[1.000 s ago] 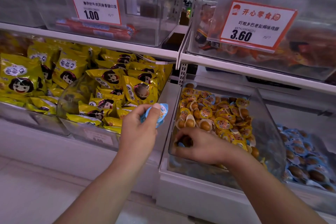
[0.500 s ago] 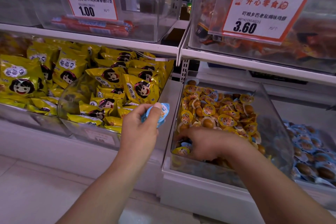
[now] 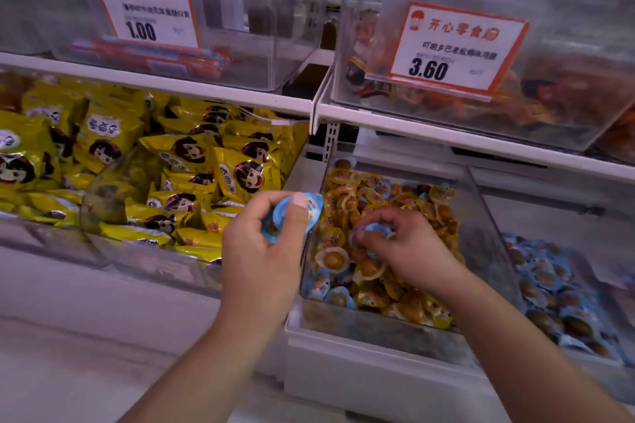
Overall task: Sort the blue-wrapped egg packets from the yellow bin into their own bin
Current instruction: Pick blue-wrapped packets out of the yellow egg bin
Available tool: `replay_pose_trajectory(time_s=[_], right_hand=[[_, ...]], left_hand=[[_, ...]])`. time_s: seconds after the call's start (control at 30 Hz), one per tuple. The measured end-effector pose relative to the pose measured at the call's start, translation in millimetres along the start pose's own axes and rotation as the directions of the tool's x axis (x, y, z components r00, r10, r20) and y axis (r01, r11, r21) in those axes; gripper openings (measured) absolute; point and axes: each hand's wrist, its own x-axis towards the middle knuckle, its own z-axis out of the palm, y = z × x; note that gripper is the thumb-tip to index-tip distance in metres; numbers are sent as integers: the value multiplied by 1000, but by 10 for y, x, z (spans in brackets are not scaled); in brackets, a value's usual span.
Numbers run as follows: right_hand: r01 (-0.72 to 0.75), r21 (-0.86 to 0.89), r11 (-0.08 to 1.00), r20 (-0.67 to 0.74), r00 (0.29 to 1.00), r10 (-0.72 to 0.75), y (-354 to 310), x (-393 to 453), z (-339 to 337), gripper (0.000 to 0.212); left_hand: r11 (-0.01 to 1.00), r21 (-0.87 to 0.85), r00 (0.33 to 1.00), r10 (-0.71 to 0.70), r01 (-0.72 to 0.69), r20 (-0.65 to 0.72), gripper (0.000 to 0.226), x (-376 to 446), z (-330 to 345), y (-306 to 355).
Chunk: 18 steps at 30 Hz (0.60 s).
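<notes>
A clear bin on the lower shelf holds several yellow-wrapped egg packets, with a few blue-wrapped ones near its front. My left hand hovers just left of this bin, shut on blue-wrapped egg packets pinched under the thumb. Over the bin's middle, my right hand is raised and pinches another blue-wrapped egg packet in its fingertips. At the right stands a bin of blue-wrapped egg packets.
At the left, a bin is full of yellow snack bags. The upper shelf carries clear boxes with price cards 1.00 and 3.60, overhanging the bins. A pale floor lies below.
My right hand has come up from the front of the yellow bin with a blue-wrapped packet pinched in its fingers. My left hand keeps its packets and has hardly moved.
</notes>
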Motion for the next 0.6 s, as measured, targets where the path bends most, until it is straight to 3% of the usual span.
replay_pose_trajectory(time_s=[0.07,0.13,0.27,0.37,0.43,0.5,0.53,0.6], right_hand=[[-65,133,989,-54,996,73,32,-27,-92,10],[-145,356,923,-48,984,173,68,-98,-160,11],[-177,710,681,15,972,236,139,-295,-365,18],[-171,808,563,37,970,242,169,-395,-458,19],[-128,683,719,-73,968,242,188,-407,-444,15],[-77,365,928,-221,961,166,207,-395,-405,11],[-63,258,964,-233,965,125,211,-389,-377,10],[-56,226,973,-200,974,102,200,-387,-311,11]], left_hand=[[994,28,992,104,-106,76,12,-109,66,55],[994,41,982,96,-104,161,11,-209,169,54],[997,40,953,55,-70,298,17,-331,380,36],[987,84,926,98,-137,365,16,-367,483,-8],[984,130,922,66,-124,381,12,-378,557,-86],[980,193,928,-26,-50,371,7,-373,644,-173],[975,222,927,-82,-2,366,6,-361,683,-199],[968,235,920,-165,83,354,10,-304,740,-257]])
